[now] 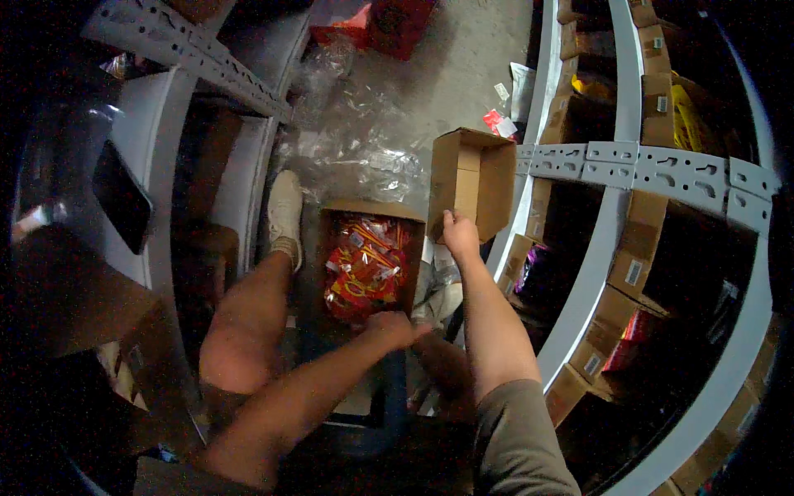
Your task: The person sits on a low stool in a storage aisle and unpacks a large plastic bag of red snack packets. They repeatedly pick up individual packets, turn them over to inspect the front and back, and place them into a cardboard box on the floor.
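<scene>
My right hand (462, 234) grips the near wall of a small open cardboard box (504, 180). Bare cardboard shows inside this box, which is held up beside the right-hand shelving. On the floor between my feet stands a larger open carton (372, 208). Red and yellow items in clear plastic packets (366, 273) fill it, some with thin orange sticks or handles. My left hand (392, 328) is at the near right corner of the carton, blurred, and its fingers are partly hidden. Whether it holds the carton's edge cannot be made out.
Grey metal shelving (620, 161) stands close on the right, with cardboard bins (626, 266) bearing labels. More shelving (180, 56) runs along the left, with a dark flat panel (122, 197). Crumpled clear plastic (372, 149) litters the floor ahead. A red container (400, 25) stands farther off.
</scene>
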Demonstrator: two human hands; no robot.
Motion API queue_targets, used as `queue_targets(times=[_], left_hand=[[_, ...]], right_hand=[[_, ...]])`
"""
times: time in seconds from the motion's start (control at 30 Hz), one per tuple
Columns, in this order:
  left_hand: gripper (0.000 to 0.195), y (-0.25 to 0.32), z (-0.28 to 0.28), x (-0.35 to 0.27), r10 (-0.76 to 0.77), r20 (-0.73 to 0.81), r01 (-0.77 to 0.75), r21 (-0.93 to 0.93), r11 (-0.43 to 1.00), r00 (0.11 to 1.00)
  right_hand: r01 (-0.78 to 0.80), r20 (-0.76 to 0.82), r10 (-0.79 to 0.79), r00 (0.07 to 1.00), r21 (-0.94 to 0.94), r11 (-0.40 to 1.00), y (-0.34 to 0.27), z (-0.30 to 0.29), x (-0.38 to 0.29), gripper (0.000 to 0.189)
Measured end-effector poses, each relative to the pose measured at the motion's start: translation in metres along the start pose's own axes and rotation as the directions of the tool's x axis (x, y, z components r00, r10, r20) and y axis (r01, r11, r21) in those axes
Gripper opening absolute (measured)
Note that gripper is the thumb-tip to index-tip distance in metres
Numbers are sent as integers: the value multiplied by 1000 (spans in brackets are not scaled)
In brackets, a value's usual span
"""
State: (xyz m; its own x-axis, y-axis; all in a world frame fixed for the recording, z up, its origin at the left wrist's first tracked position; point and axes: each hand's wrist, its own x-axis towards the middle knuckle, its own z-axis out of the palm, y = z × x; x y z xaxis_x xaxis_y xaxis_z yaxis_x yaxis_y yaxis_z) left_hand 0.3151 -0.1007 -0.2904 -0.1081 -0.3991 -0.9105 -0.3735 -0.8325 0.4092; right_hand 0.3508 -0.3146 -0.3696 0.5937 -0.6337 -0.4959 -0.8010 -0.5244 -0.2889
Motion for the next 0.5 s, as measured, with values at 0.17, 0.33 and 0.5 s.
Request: queue_targets(times=[0.17,0.33,0.5], left_hand=[[83,-21,14,18,-50,-316,-31,-247,969,947],[83,-6,-15,6,-147,-351,52,-266,962,925],[77,-20,-54,-7,-135,-514,5,-247,969,847]], right_hand=[[78,-196,-97,976,-102,992,-32,-19,-42,39],[139,-6,-140,990,-73,988,-31,2,-101,34],[201,183,-217,959,105,974,-15,51,-120,29]])
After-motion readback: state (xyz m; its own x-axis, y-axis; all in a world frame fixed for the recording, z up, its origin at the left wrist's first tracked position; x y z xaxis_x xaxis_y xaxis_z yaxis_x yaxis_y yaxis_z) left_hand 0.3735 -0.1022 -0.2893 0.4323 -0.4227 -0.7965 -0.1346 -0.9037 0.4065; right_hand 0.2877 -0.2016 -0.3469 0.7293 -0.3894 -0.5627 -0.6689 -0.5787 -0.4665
